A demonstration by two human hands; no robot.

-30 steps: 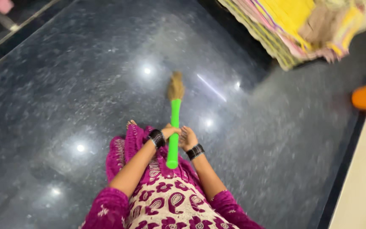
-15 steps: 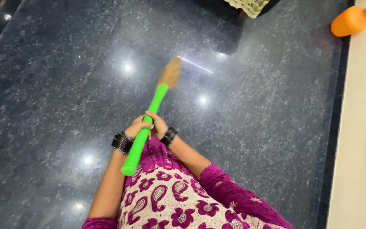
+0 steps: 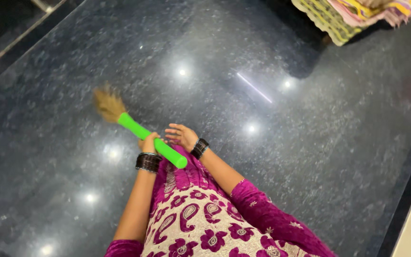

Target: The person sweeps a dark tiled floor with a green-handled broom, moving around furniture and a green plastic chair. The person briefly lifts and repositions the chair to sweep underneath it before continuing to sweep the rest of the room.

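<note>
Broom (image 3: 134,127) angled left over dark floor (image 3: 310,143), left hand (image 3: 149,143) gripping its green handle, right hand (image 3: 182,135) open beside it

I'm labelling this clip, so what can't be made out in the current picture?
Head view:
- Broom bristles: motion-blurred, floor contact unclear.
- Left hand: fingers hidden behind the green handle.
- Right hand: open; touching the handle or not is unclear.
- Folded cloths: cut by the top edge.

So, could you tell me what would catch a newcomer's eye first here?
The bright green plastic-handled broom stands out at centre-left, in the left hand, its straw bristles over the glossy dark speckled stone floor. The right hand hovers open beside it. Folded colourful cloths lie top right.
</note>
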